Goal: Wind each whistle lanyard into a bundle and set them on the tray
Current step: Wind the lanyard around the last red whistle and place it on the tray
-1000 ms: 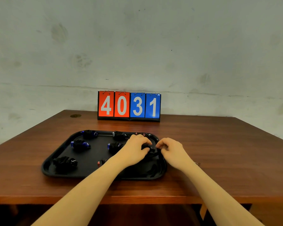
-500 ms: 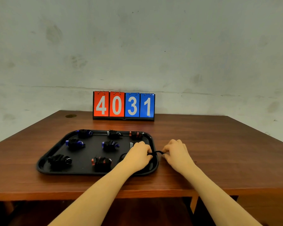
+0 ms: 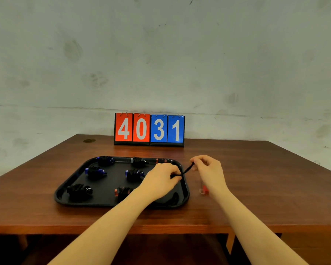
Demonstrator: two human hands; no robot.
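A black tray [image 3: 69,185] lies on the wooden table and holds several wound whistle bundles, among them one with blue ends [image 3: 95,171], one at the front left [image 3: 79,190] and one with red ends [image 3: 122,191]. A black lanyard [image 3: 186,170] stretches taut between my two hands above the tray's right rim. My left hand [image 3: 161,179] pinches its near end over the tray. My right hand [image 3: 208,169] pinches the far end, raised just right of the tray. A red whistle [image 3: 203,190] shows blurred below my right wrist. More black cord [image 3: 171,197] lies in the tray's front right corner.
A flip scoreboard [image 3: 149,129] reading 4031 stands at the back of the table [image 3: 266,188] against a grey wall. A small round cap [image 3: 89,140] sits in the table's far left corner. Bare wood lies right of the tray.
My right hand has lifted up and to the right, pulling the lanyard taut out of my left hand. The red whistle has come into view under my right wrist.
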